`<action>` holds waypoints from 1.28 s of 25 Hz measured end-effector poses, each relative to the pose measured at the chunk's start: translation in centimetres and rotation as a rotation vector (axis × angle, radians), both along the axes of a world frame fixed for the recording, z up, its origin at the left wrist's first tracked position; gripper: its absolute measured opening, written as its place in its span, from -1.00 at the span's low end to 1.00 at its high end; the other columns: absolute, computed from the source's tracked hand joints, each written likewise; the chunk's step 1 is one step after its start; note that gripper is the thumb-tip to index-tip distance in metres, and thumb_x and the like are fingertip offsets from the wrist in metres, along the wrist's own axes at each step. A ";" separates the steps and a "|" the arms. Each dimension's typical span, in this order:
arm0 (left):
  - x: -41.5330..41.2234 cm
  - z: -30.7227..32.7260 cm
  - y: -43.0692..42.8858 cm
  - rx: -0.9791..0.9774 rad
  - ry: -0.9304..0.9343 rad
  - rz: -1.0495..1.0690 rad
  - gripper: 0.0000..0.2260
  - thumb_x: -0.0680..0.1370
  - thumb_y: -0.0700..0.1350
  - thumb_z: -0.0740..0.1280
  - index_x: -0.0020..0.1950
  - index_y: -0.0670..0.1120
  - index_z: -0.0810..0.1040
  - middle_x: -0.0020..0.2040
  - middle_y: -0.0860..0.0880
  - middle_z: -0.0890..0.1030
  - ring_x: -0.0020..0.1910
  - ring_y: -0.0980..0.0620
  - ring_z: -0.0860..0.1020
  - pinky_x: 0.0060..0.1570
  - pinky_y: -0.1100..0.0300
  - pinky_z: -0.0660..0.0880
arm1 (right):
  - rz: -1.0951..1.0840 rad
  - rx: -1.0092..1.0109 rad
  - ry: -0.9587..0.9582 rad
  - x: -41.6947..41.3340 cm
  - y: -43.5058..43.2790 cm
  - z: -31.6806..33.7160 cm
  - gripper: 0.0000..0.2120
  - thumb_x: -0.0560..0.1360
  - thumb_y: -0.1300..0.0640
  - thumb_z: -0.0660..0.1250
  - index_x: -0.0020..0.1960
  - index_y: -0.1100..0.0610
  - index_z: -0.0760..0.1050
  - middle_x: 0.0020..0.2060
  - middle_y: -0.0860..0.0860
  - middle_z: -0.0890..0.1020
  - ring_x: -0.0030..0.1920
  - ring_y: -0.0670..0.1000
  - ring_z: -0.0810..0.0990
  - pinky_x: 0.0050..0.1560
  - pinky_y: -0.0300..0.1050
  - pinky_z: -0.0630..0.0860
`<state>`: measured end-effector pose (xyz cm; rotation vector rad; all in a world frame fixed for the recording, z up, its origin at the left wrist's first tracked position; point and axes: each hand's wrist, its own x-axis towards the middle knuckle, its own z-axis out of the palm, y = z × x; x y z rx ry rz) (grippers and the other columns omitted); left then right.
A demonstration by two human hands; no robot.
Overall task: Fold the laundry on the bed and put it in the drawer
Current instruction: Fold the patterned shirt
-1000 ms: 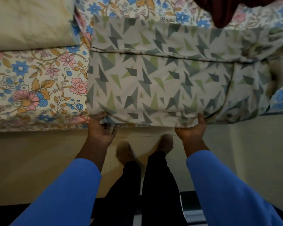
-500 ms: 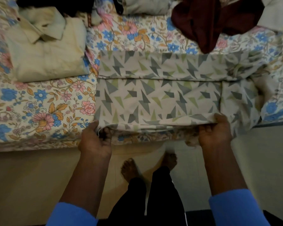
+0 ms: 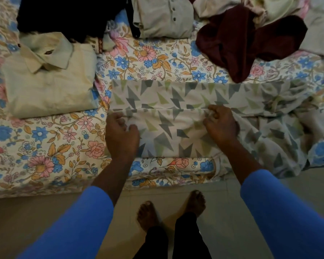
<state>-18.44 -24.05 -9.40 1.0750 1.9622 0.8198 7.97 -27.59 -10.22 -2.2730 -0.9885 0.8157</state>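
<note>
Floral bed (image 3: 138, 58) filling the view. Near its front edge, triangle-print cloth (image 3: 168, 131), lying folded, long axis running left to right, right end rumpled at the bed's edge. Just left of it, folded cream shirt (image 3: 49, 86). Left hand (image 3: 120, 131) and right hand (image 3: 221, 124), 2 curled grips, pinching the cloth's doubled-over edge.

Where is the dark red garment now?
Head view, upper right: the dark red garment lies crumpled on the bed, beyond the triangle-patterned cloth, right of the folded grey shirt.
</note>
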 end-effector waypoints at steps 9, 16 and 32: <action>15.1 -0.8 -2.4 0.312 0.238 -1.153 -0.78 0.54 -0.19 0.38 0.19 -0.06 0.57 0.10 -0.08 0.55 0.08 -0.08 0.54 0.04 0.04 0.50 | -1.249 0.191 0.050 4.8 -11.9 -3.7 -0.47 0.45 0.02 0.46 0.39 0.05 0.45 0.33 0.17 0.49 0.27 0.21 0.54 0.28 0.17 0.55; 25.2 -1.0 -1.3 0.323 0.237 -1.219 -0.85 0.58 -0.08 0.37 0.14 -0.04 0.56 -0.10 0.00 0.59 -0.14 -0.02 0.54 -0.14 0.10 0.40 | -1.306 0.113 0.510 17.0 -17.5 -4.8 -0.63 0.49 -0.22 0.45 0.04 0.08 0.60 0.09 0.10 0.66 0.10 0.15 0.65 0.16 0.11 0.63; 37.3 -2.2 0.2 0.298 0.035 -1.095 -0.61 0.62 0.11 0.38 0.36 0.01 0.39 0.02 0.05 0.59 -0.11 0.09 0.58 -0.16 0.19 0.52 | -0.531 0.010 -0.462 35.1 -7.1 -0.3 -0.70 0.56 0.14 0.33 0.28 0.00 0.53 0.25 0.07 0.54 0.27 0.11 0.53 0.31 0.11 0.47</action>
